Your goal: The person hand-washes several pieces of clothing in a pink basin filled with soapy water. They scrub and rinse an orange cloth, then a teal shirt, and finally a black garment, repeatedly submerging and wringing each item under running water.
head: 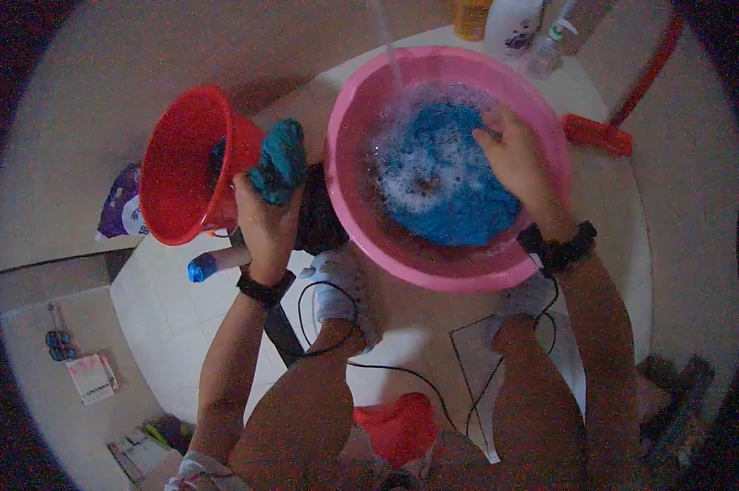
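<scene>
My left hand (268, 215) grips a bunched teal cloth (278, 162) beside a red plastic bucket (243, 141). The bucket is tilted, its mouth facing left, and something dark shows inside it. A large pink plastic basin (400, 270) stands in front of me with sudsy water and a soaked blue cloth (467, 215) in it. A thin stream of water (391, 46) falls into the basin from above. My right hand (513, 150) is over the basin's right side, its fingers apart near the blue cloth, and looks slightly blurred. Both wrists wear dark bands.
Behind the basin stand an orange bottle (472, 18), a white container (513, 27) and a clear pump bottle (548, 49). A red long-handled brush or squeegee (599, 134) lies at the right. A purple packet (120, 202) is left of the bucket. Black cables (406, 367) run between my legs.
</scene>
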Available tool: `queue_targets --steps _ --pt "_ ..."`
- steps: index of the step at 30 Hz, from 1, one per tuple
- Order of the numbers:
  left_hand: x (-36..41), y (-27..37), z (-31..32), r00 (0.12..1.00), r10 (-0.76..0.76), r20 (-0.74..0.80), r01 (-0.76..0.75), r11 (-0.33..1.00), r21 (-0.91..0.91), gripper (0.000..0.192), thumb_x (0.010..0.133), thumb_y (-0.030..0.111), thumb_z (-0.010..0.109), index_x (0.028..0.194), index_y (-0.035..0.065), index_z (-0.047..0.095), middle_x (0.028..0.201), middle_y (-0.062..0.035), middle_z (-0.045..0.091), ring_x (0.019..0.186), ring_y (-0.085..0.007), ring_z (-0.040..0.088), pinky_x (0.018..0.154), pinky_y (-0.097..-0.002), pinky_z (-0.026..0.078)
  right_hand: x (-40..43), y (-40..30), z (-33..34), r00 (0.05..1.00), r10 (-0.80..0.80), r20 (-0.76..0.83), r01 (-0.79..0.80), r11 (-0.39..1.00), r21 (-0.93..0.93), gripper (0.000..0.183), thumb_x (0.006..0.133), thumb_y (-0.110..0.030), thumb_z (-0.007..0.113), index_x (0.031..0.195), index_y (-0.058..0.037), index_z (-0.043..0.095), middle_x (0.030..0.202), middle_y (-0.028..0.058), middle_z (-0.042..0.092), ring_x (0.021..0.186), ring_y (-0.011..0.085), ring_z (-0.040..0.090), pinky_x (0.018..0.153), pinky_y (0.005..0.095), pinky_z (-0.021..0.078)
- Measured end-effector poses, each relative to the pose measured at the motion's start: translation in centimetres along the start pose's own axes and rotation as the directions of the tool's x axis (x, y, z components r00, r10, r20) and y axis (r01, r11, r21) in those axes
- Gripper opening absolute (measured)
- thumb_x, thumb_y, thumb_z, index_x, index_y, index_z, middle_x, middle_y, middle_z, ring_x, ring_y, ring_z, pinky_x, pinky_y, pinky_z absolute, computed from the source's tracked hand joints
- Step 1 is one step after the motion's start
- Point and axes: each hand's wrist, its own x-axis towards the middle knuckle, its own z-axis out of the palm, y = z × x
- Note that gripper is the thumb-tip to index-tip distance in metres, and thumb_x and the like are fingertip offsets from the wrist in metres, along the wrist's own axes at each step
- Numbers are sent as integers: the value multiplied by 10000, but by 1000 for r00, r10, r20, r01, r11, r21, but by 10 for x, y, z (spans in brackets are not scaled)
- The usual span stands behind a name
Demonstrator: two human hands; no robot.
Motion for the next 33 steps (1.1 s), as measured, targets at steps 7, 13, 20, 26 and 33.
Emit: queue_targets --steps 7,13,20,26,33 --pt "-42 -51 20 799 -286 528 -217 682 698 803 711 388 859 1331 41 484 1270 -206 567 1134 -373 612 871 -485 549 6 18 5 856 130 500 91 914 -394 278 812 -236 709 957 1 698 1018 220 692 961 398 667 849 459 526" --pt "-33 -90 38 676 -366 639 -112 807 580 675 799 432 771 1276 6 553 1327 -267 534 1174 -421 599 922 -499 545 1 41 8 529 39 848 305 924 -232 606 567 -365 900 977 32 694 997 227 696 945 414 666 860 459 529" --pt "-3 -25 23 849 -77 522 -154 911 384 406 879 347 679 1111 15 665 957 -234 713 835 -422 700 712 -485 581 -32 47 40 750 -140 647 465 807 -365 397 672 -296 814 916 2 717 956 238 704 897 432 682 816 508 557" --pt "31 46 9 924 11 383 -40 997 69 266 866 224 697 1023 9 674 884 -246 694 854 -450 673 745 -522 536 -11 26 42 622 130 772 356 832 -426 302 848 -304 686 911 -11 716 952 197 703 856 382 695 800 472 547" --pt "21 98 58 777 348 525 -13 842 -539 301 846 184 713 1050 -30 657 899 -293 671 877 -459 670 754 -505 536 18 -37 2 707 -142 693 -207 895 395 280 979 -358 625 1020 -87 682 950 1 674 864 98 625 747 271 512"
